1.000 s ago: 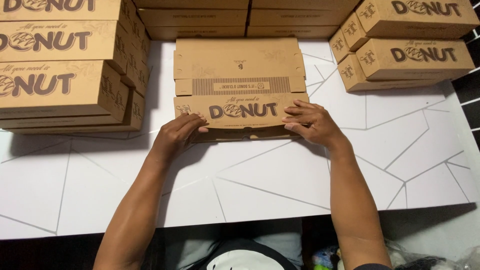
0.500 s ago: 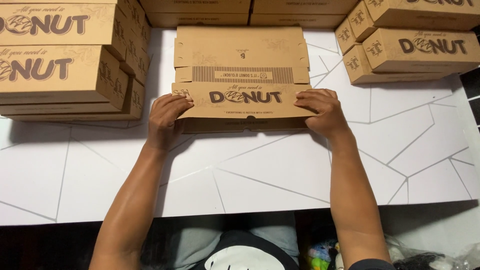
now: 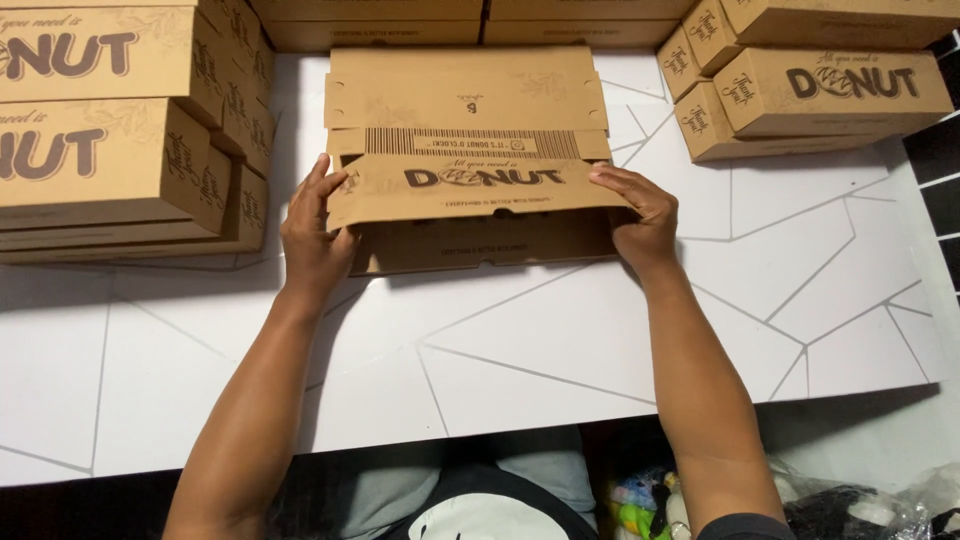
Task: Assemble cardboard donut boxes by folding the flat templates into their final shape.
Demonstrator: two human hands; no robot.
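**Inspector:** Where was the flat cardboard box [image 3: 468,150], and how was your grip set on it?

**Operator's log:** You had the box lying unfolded at the middle of the white worktop [image 3: 560,340], its far panels flat and its printed front flap [image 3: 480,190] raised at a tilt toward you. Your left hand [image 3: 315,235] pinched the flap's left end, thumb below and fingers upright along the edge. Your right hand [image 3: 640,215] pinched the right end, fingers curled over the top; the fingertips beneath the card were hidden, so their exact contact could not be read.

**Inspector:** What surrounded it, and what was obscured?

**Operator's log:** A stack of folded boxes [image 3: 120,130] stood just left of the flat box, cut off by the left and top edges. A second stack [image 3: 820,90] stood to the right, well apart from your right hand and also clipped at the top. A further row of boxes [image 3: 480,20] lay behind, only its front faces visible. The panel under the raised flap lay in shadow. Bagged items [image 3: 860,505] below the worktop edge were too dim to identify.
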